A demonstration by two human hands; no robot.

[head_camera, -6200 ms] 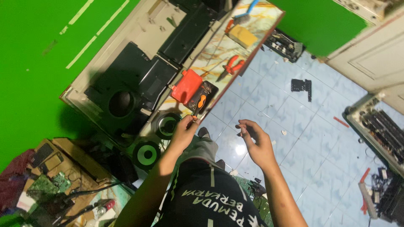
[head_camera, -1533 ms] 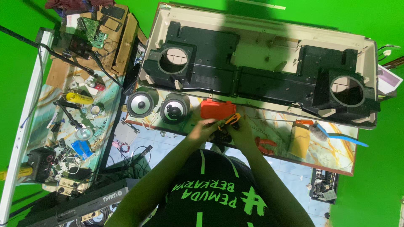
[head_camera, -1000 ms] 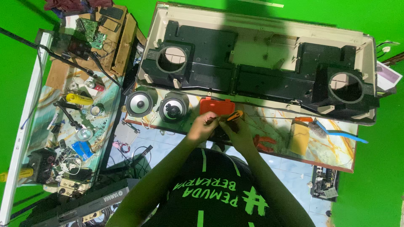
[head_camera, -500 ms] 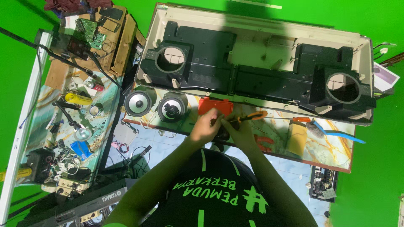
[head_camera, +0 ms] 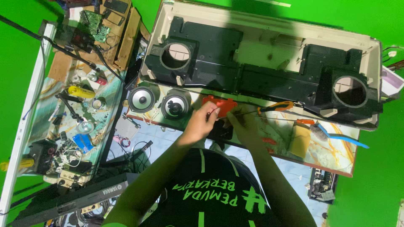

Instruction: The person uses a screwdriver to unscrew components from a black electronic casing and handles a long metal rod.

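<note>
Seen from above, a person in a black shirt with green lettering bent over a marble-patterned table (head_camera: 332,153). The left hand (head_camera: 201,122) and right hand (head_camera: 242,124) met just in front of the body, at the near edge of a small red-orange box (head_camera: 219,105) lying on the table. The left hand's grip was curled together on something small beside the box; what it was could not be made out. The right hand's grip was clamped on the thin shaft of a screwdriver (head_camera: 263,111). The screwdriver lay almost level, its long axis running left to right across the view, its orange-and-black handle pointing right and its metal end pointing left toward the hands and the box.

Just beyond the box lay a large cream speaker cabinet (head_camera: 269,50), opened up, with black inner panels. It had two round speaker openings, one at the left (head_camera: 176,55) and one at the right (head_camera: 349,90), both showing only the surface behind them. Two loose round speakers (head_camera: 159,101) sat side by side on the table left of the box. A yellow sponge (head_camera: 299,141) and a blue-handled brush (head_camera: 338,136) lay to the right. A second table (head_camera: 46,122) at far left carried a scatter of tools and circuit boards.
</note>
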